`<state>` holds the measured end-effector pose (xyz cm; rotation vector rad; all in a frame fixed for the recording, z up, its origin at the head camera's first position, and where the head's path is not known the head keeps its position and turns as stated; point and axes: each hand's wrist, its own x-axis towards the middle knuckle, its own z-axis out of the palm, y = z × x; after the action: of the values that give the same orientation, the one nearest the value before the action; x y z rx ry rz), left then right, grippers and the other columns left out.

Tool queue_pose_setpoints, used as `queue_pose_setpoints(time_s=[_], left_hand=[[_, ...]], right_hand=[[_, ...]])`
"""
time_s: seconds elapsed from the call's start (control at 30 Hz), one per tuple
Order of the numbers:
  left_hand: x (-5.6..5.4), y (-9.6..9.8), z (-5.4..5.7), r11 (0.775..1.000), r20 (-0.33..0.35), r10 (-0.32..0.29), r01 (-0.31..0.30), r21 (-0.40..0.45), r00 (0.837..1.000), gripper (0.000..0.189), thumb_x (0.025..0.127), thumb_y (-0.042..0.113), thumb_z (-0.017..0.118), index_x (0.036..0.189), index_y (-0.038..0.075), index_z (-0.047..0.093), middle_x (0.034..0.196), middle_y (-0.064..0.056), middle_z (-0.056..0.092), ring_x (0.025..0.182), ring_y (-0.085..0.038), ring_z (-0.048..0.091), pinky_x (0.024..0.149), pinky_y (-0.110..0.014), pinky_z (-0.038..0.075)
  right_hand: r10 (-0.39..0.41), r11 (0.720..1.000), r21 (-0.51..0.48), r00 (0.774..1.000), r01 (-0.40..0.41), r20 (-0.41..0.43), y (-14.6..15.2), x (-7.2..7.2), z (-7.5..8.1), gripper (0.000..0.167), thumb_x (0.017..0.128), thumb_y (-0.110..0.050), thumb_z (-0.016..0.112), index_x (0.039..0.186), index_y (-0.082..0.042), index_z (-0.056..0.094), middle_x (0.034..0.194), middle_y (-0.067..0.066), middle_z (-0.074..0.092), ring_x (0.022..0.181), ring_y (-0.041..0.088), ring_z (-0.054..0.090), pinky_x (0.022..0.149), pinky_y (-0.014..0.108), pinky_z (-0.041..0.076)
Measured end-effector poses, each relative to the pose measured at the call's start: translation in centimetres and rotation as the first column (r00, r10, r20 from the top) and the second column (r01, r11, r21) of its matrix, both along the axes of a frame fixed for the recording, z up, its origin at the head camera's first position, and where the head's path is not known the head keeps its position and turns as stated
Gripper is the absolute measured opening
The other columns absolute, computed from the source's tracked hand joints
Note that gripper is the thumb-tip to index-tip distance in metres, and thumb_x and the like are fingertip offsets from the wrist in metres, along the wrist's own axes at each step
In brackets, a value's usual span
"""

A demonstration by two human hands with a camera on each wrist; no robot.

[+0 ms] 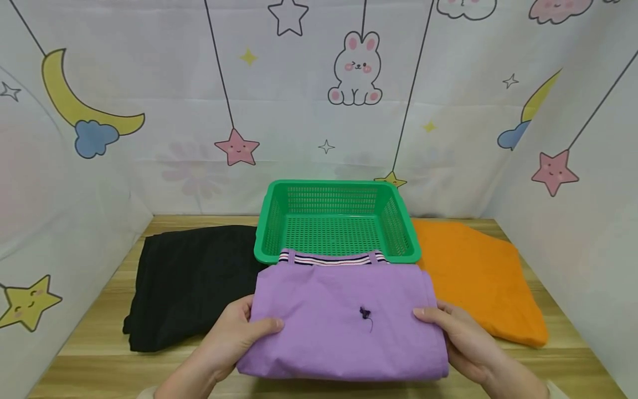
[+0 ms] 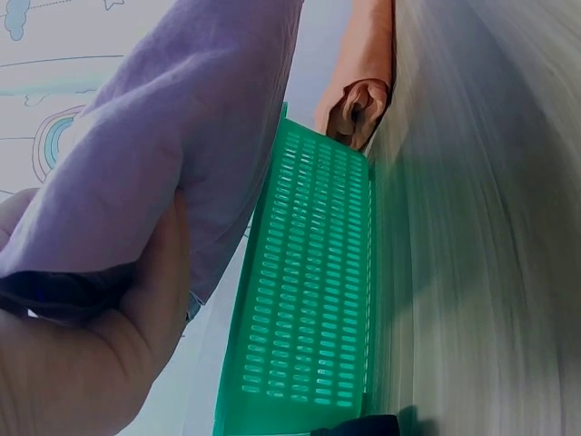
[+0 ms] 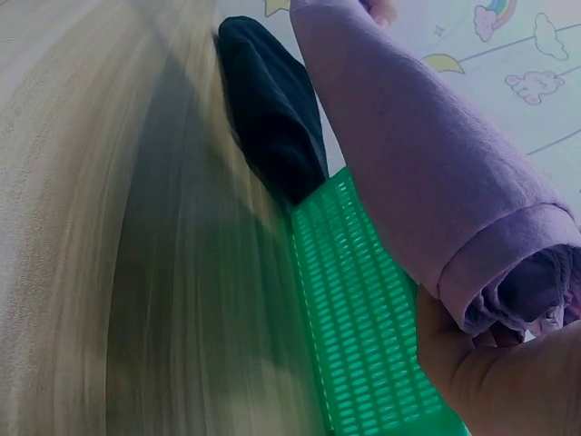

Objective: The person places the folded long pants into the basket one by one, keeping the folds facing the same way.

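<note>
Both hands hold a folded purple garment [image 1: 344,321] up off the table, in front of a green plastic basket [image 1: 416,249]. It has a striped band along its far edge and a small dark embroidered mark on top. At its left side my left hand [image 1: 234,335] grips it, thumb on top and fingers underneath. My right hand [image 1: 461,338] does the same at the right side. The right wrist view shows the rolled layers at the end of the purple garment [image 3: 436,154]. In the left wrist view, the left hand [image 2: 100,363] pinches the cloth's edge.
A folded black cloth [image 1: 194,282] lies on the wooden table [image 1: 80,371] left of the basket. On the right lies a folded orange cloth [image 1: 478,277]. White printed curtains [image 1: 299,111] enclose the back and sides.
</note>
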<state>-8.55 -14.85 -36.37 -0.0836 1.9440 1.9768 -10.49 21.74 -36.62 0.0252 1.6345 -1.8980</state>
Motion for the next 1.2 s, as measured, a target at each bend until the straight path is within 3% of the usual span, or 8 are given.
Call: queue_pose_setpoints(time_s=[0.23,1.0,1.2], left_hand=[[-0.1,-0.1,0.3,1.0,-0.001,0.004,-0.004,-0.002,1.0,0.048,0.081,0.012,0.068,0.12,-0.008,0.048,0.093,-0.004,0.066,0.078,-0.018,0.067,0.07,-0.033,0.056],[-0.7,-0.2,0.5,0.999,-0.018,0.036,-0.036,-0.029,0.999,0.046,0.08,0.011,0.068,0.118,-0.008,0.05,0.091,-0.005,0.066,0.076,-0.019,0.067,0.069,-0.034,0.056],[-0.9,-0.1,0.5,0.998,-0.026,0.037,-0.038,-0.04,0.999,0.046,0.08,0.011,0.068,0.117,-0.008,0.05,0.091,-0.005,0.066,0.076,-0.019,0.067,0.068,-0.034,0.056]], right_hand=[[0.002,1.0,0.0,1.0,-0.002,-0.019,-0.2,-0.2,0.3,0.05,0.099,-0.025,0.046,0.136,0.004,0.029,0.113,0.003,0.062,0.103,0.017,0.061,0.089,0.037,0.052],[-0.001,1.0,-0.014,1.0,0.001,-0.028,-0.8,-1.0,0.7,0.053,0.099,-0.026,0.047,0.137,0.003,0.025,0.112,0.002,0.062,0.101,0.017,0.062,0.088,0.038,0.052],[0.001,1.0,-0.03,0.999,-0.002,-0.044,-0.9,-1.3,0.8,0.045,0.099,-0.025,0.046,0.133,0.0,0.031,0.11,0.001,0.063,0.1,0.016,0.062,0.088,0.038,0.052]])
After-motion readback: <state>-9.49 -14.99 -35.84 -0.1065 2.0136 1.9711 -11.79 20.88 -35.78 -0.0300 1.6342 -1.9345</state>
